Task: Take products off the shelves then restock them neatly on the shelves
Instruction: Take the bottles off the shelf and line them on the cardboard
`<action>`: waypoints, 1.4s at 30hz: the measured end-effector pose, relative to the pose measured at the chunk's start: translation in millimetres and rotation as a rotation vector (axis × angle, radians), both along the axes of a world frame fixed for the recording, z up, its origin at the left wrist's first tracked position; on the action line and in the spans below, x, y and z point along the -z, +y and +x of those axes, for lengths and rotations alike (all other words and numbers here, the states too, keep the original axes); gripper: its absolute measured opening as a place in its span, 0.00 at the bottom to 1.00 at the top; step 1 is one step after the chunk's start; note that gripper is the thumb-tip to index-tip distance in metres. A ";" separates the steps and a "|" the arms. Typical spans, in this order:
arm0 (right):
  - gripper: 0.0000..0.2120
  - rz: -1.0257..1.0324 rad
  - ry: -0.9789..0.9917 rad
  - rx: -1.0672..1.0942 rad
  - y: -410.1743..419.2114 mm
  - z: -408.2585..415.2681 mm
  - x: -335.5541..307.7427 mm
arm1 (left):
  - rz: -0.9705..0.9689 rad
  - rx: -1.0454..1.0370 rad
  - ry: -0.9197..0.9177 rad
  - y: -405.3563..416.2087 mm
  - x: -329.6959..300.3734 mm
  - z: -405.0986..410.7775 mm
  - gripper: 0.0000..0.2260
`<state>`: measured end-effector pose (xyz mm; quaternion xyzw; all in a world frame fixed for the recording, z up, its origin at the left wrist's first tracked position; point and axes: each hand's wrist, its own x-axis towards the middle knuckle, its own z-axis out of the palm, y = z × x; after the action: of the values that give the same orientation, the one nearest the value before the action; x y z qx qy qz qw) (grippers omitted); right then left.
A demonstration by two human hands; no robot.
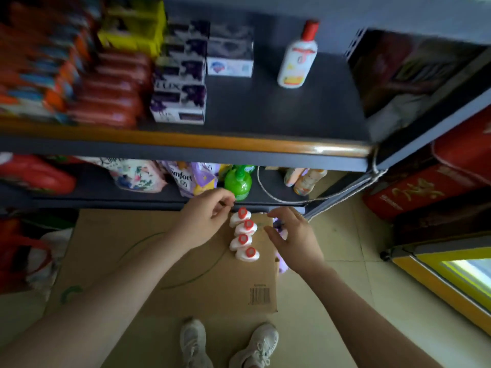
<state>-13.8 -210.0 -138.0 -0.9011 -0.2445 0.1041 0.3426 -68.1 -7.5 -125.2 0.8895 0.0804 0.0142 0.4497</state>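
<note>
Four white bottles with red caps stand in a tight row on the flattened cardboard on the floor, running from 12 to 6 o'clock between the two hands. A fifth matching bottle stands alone on the upper shelf, toward 1 o'clock.

The left hand hovers at 10 o'clock of the row, fingers loosely curled with the tips near the thumb, holding nothing that I can make out. The right hand sits at 3 o'clock of the row, fingers spread and relaxed, also empty.

The step appears to be picking up bottles to restock beside the lone one. Taking the end bottle first, gripped around the body rather than the cap, seems wise (the row is packed so closely that a sideways nudge could topple its neighbours).

The upper shelf has bare surface around the lone bottle, with purple soap boxes bounding it at 9 o'clock. The lift must clear the orange-trimmed shelf lip and the lower shelf edge, just beyond the row at 12 o'clock, where a green pump bottle stands close to the left fingers.
</note>
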 end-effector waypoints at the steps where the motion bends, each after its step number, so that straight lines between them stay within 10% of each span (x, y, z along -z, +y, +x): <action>1: 0.11 0.024 -0.038 0.010 5.1 4.2 -18.4 | 0.015 0.018 -0.029 3.6 -20.1 4.4 0.06; 12: 0.07 0.453 0.040 0.439 67.1 156.7 -92.5 | 0.248 0.020 -0.345 16.2 -93.3 95.1 0.09; 18: 0.28 0.454 0.240 0.463 85.9 239.1 -67.1 | 0.601 0.117 0.035 23.2 -63.4 122.1 0.19; 22: 0.20 0.537 0.332 0.363 92.3 261.3 -57.6 | 0.719 0.104 -0.013 19.3 -48.3 123.4 0.13; 33: 0.17 0.371 0.248 0.306 89.8 220.9 -69.4 | 0.716 0.050 -0.149 16.9 -42.6 112.7 0.09; 42: 0.07 0.815 0.618 0.408 23.6 77.5 -90.6 | 0.756 0.090 -0.205 11.1 -38.5 68.4 0.28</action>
<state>63.7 -186.4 -47.4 -0.6520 0.0265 0.1923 0.7329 0.4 3.5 -86.8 0.9890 -0.0147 0.1119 0.0961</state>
